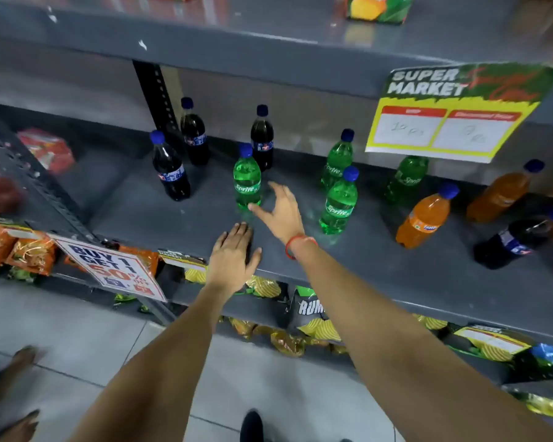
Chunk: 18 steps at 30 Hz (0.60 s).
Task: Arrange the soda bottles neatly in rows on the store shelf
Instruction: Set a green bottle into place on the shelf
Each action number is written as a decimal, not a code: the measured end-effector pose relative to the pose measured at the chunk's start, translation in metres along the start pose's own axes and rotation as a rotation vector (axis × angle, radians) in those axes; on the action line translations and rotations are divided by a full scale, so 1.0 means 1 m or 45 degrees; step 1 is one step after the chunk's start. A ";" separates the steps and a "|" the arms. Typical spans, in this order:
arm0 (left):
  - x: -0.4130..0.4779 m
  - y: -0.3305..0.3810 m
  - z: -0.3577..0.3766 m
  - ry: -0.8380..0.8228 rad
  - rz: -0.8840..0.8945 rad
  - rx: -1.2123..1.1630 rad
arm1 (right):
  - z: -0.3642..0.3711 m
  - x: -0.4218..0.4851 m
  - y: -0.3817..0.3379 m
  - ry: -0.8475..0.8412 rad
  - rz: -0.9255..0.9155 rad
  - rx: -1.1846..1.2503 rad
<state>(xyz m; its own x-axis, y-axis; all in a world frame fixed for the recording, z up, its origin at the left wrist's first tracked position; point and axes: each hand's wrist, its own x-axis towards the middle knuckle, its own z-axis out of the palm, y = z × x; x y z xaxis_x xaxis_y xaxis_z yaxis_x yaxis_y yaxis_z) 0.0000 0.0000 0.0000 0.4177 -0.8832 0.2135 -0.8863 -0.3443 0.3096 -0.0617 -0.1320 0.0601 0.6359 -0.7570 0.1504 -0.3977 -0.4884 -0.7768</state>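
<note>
Two bare forearms, no sleeves anywhere along their visible length. Left hand (233, 261) bare, no ring or watch to be seen, nails short and plain. Right hand (283, 212) likewise bare, nothing on the fingers. Around the right wrist a thin red thread band (296, 245), wound in a couple of loose strands, one strand slightly paler and more orange than the other. Low in the view, between the forearms, the rounded toe of a dark shoe (252, 425), black or near it, details too dim to tell.
</note>
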 end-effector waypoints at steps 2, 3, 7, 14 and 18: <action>0.002 -0.001 0.001 0.023 -0.011 0.024 | 0.007 0.013 -0.006 -0.003 0.050 0.051; 0.001 -0.001 0.001 0.034 0.000 0.042 | 0.010 0.018 -0.008 -0.005 0.084 0.075; 0.000 -0.001 0.001 0.036 0.018 0.085 | 0.027 0.031 -0.009 0.066 0.152 0.130; 0.001 -0.003 0.002 0.011 0.012 0.082 | 0.034 0.031 -0.015 0.154 0.181 0.157; 0.000 -0.004 0.002 0.041 0.003 0.048 | 0.021 0.001 -0.012 0.282 0.191 0.148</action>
<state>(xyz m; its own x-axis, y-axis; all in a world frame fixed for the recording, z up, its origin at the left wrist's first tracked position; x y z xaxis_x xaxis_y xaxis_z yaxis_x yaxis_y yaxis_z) 0.0034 0.0012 -0.0031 0.4211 -0.8735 0.2441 -0.8941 -0.3544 0.2739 -0.0424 -0.1174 0.0569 0.4105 -0.8996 0.1489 -0.3896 -0.3207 -0.8633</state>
